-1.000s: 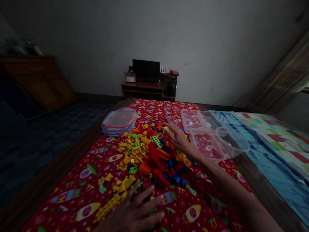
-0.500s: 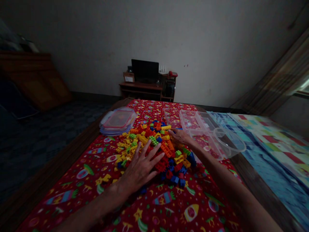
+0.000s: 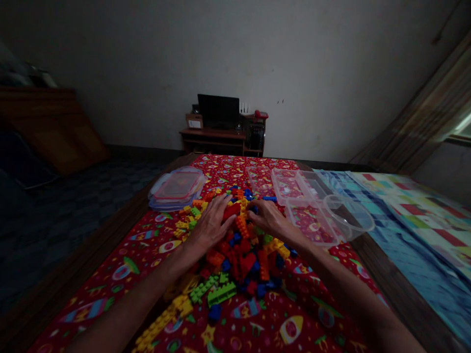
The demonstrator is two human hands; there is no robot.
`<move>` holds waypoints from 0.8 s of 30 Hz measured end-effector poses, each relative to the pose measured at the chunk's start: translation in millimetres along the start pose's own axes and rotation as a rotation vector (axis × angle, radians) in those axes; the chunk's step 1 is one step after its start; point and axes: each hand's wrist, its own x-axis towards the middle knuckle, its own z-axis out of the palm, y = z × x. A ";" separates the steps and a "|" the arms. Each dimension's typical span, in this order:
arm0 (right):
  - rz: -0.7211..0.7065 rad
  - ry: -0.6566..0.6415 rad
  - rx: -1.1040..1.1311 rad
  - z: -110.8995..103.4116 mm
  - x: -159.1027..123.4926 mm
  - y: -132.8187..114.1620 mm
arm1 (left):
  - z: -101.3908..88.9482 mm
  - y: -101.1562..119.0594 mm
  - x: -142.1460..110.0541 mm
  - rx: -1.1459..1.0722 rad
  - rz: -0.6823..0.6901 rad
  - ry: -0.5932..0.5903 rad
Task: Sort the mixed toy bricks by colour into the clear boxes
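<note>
A heap of plastic building bricks (image 3: 243,255) in red, yellow, orange, green and blue spreads over the red patterned cloth (image 3: 147,274). My left hand (image 3: 211,219) lies on the heap's left side, fingers stretched forward and thumb apart. A red brick (image 3: 231,212) shows in the gap beside that thumb; a firm hold on it is not visible. Across from it, my right hand (image 3: 270,215) touches the heap's far right part, fingers bent with a gap between thumb and forefinger. Green bricks (image 3: 222,293) and a long yellow row of bricks (image 3: 156,328) lie nearest me.
Stacked clear lids (image 3: 178,189) sit at the table's left edge. Clear plastic boxes (image 3: 312,223) and a round clear tub (image 3: 353,215) stand at the right. Beyond the right edge is a bed with a patchwork cover (image 3: 415,208). A desk with a monitor (image 3: 219,110) stands by the wall.
Both hands have moved: the left forward, the right slightly back, its fingers now bent. The heap has spread toward me, with green and yellow bricks now nearer the front.
</note>
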 end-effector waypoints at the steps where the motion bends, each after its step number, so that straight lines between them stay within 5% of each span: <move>1: 0.007 0.025 0.008 -1.7 1.0 -2.0 | 0.0 -1.6 2.0 -0.063 -0.037 -0.002; 7: -0.077 0.113 0.100 1.3 15.1 -17.0 | -5.4 -2.8 12.2 -0.332 -0.315 -0.027; 13: -0.300 -0.009 0.084 16.0 20.6 -19.6 | -29.4 -4.6 -4.5 -0.393 -0.277 0.078; 17: -0.080 0.091 -0.043 8.1 32.4 16.1 | -44.8 -16.6 -39.7 -0.222 -0.237 0.057; 20: 0.066 -0.030 -0.263 5.6 43.9 53.0 | -47.6 -30.1 -63.6 -0.139 -0.253 0.025; 24: 0.066 -0.202 -0.462 14.0 49.7 88.0 | -42.6 -51.3 -84.1 -0.101 -0.242 0.038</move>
